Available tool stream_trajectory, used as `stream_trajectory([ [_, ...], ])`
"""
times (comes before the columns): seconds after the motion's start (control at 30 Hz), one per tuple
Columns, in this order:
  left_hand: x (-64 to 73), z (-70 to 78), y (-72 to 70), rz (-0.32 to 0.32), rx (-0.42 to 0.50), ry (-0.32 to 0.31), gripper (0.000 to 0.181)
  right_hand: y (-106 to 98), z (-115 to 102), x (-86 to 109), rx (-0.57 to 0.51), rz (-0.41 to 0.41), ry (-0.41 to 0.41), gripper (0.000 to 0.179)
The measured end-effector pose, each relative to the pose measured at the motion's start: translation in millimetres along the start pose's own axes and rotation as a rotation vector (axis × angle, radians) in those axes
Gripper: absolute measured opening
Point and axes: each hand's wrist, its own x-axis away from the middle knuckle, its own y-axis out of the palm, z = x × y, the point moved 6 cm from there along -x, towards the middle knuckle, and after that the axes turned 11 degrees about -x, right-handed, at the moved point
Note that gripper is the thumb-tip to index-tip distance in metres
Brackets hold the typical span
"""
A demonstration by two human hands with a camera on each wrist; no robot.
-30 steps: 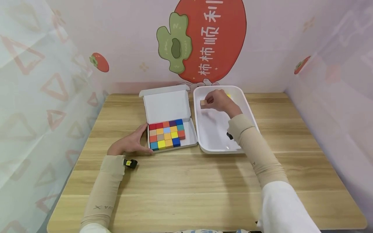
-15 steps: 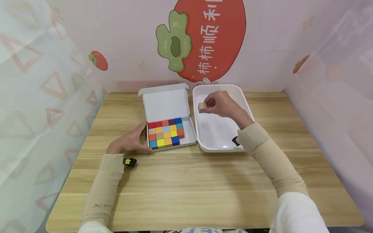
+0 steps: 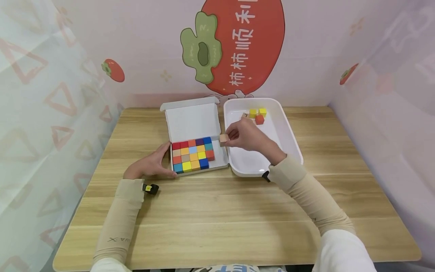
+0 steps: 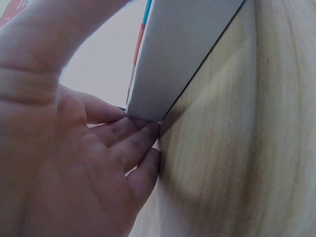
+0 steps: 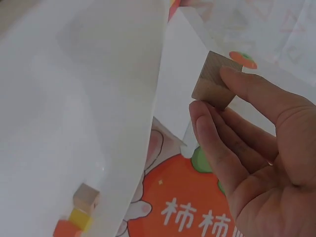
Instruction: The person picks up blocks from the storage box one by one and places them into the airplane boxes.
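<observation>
A shallow white cardboard box [image 3: 221, 154] with its lid folded back holds rows of coloured cubes [image 3: 192, 150]; the right end of its floor is bare. My left hand [image 3: 150, 163] spans the box's left end and holds it, thumb at the front corner, fingers at the rear corner. In the left wrist view the fingertips [image 4: 150, 129] touch the box corner. My right hand [image 3: 249, 136] pinches a plain wooden cube [image 5: 216, 81] between thumb and fingers. That cube hangs above the seam between the box and the white tray [image 3: 296, 145].
Yellow cubes [image 3: 262, 112], a red cube [image 3: 259, 119] and a wooden cube [image 5: 86, 197] lie at the tray's far end. Both containers stand side by side on a wooden table [image 3: 210, 219], before a printed backdrop [image 3: 146, 56].
My right hand has moved left and nearer with the wooden cube, from over the tray to the box's right edge. The cubes behind it now show. My left hand stays put.
</observation>
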Motion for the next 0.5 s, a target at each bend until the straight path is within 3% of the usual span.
stream_trajectory([
  [0.5, 1.1, 0.0, -1.9, -0.011, -0.016, -0.024, 0.142, 61, -11, -5.0, 0.05, -0.053, 0.104, 0.023],
])
